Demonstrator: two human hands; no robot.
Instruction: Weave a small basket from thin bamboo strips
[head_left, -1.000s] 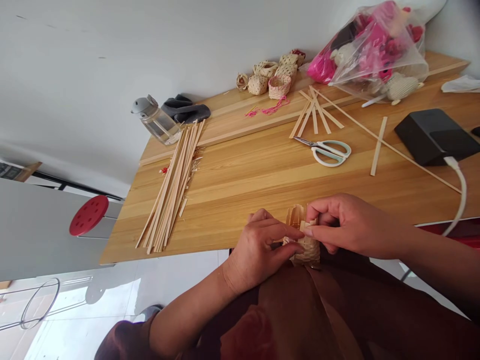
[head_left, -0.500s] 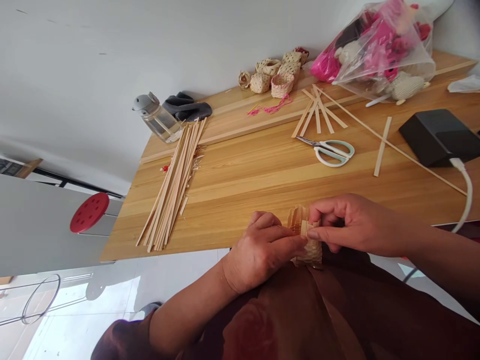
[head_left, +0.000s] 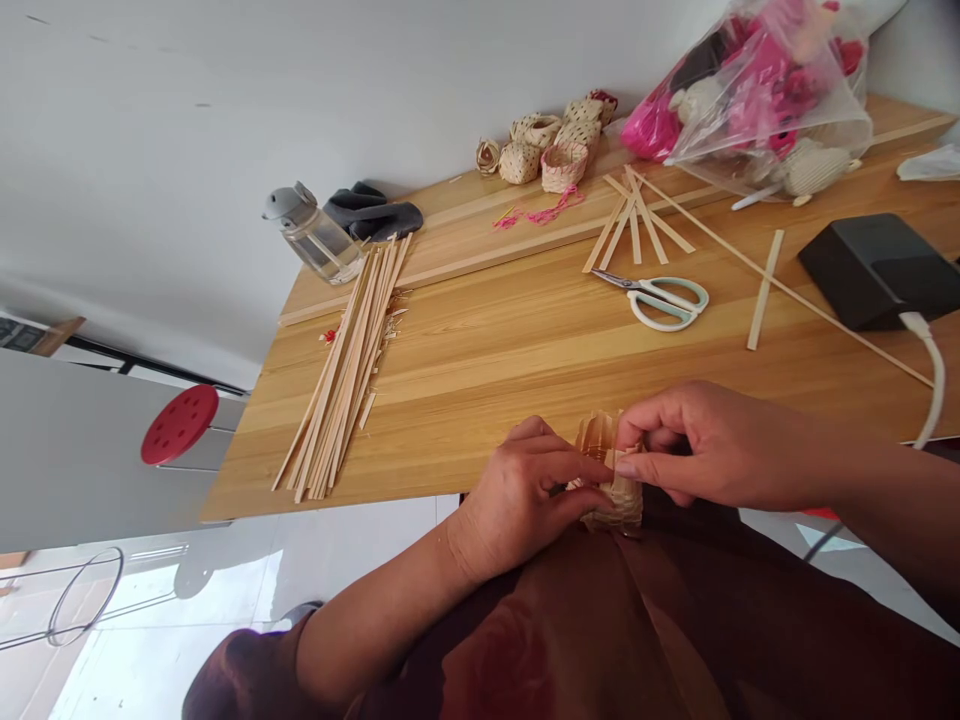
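As the light, springy basket (head_left: pixel 611 475) is pinched closely over the bench (head_left: pixel 450 400) edge by left grip (head_left: pixel 517 500) and right grip (head_left: pixel 712 445), hold is best taken at its woven base (head_left: pixel 621 508), sparing the loose strips (head_left: pixel 598 437).

Wooden tabletop (head_left: pixel 480 400) directly beyond fingers (head_left: pixel 637 465), pale grain running lengthwise, raised wooden ledge (head_left: pixel 480 235) along far side. Plain white wall (head_left: pixel 300 100) well past ledge, filling most of background. Red round stool seat (head_left: pixel 180 425) on metal legs, well left of fingers, just off table corner. Grey panel (head_left: pixel 90 450) behind stool, dark strip along top edge. Pale tile floor (head_left: pixel 180 570) beyond table edge, left of fingers; thin wire hoop (head_left: pixel 85 597) farther left. Bright daylight patch (head_left: pixel 150 650) across tiles, soft even light overall.
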